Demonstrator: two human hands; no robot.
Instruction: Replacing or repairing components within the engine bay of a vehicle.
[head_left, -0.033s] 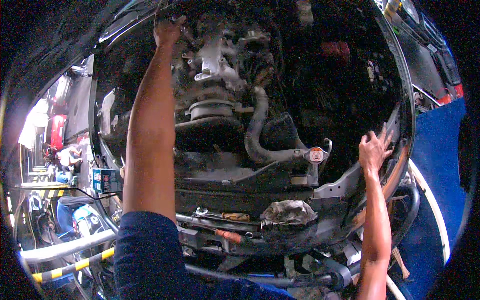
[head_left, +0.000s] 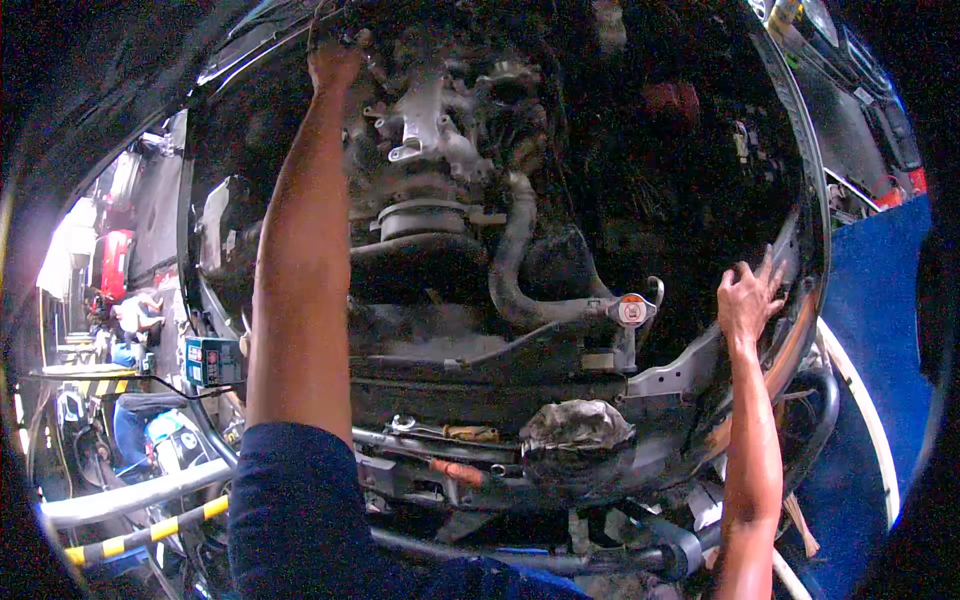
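Note:
My left arm reaches far into the open engine bay, and my left hand is curled closed among dark parts left of the engine. What its fingers hold is lost in shadow. Just right of it sits a grey metal housing on the engine. My right hand is open, fingers spread, resting on the inner fender edge at the right. Between my arms a thick radiator hose curves down to the radiator cap.
Along the front crossmember lie a wrench, a tool with an orange handle and a crumpled dirty rag. A teal box stands at the left. A yellow-black striped bar crosses the lower left. Another person crouches far left.
My left hand has turned slightly at the wrist, its fingers shifting a little in the same spot. My right hand stays where it was.

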